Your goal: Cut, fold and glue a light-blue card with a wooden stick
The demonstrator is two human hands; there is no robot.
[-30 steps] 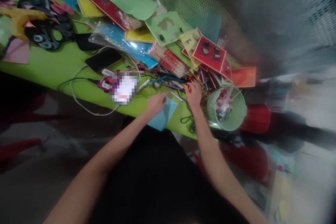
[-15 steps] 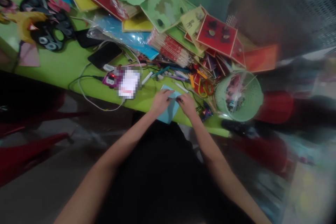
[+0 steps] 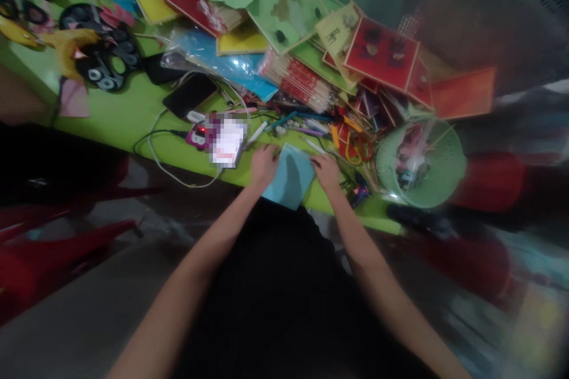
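A light blue sheet of paper (image 3: pixel 290 177) lies at the near edge of the green table (image 3: pixel 128 115). My left hand (image 3: pixel 263 164) is closed on the sheet's left edge. My right hand (image 3: pixel 326 170) grips its right edge, fingers curled. Just beyond the sheet lie pens (image 3: pixel 288 121) and red-handled scissors (image 3: pixel 355 147).
A pale green basket (image 3: pixel 422 163) of small items stands to the right. A black phone (image 3: pixel 190 95), cables (image 3: pixel 164 154) and a blurred card lie to the left. Piles of coloured cards (image 3: pixel 381 53) and paper masks (image 3: pixel 104 62) cover the far side. Red chairs (image 3: pixel 53 249) stand below left.
My right hand came back from the pens to the blue sheet. Both hands moved apart to its two side edges.
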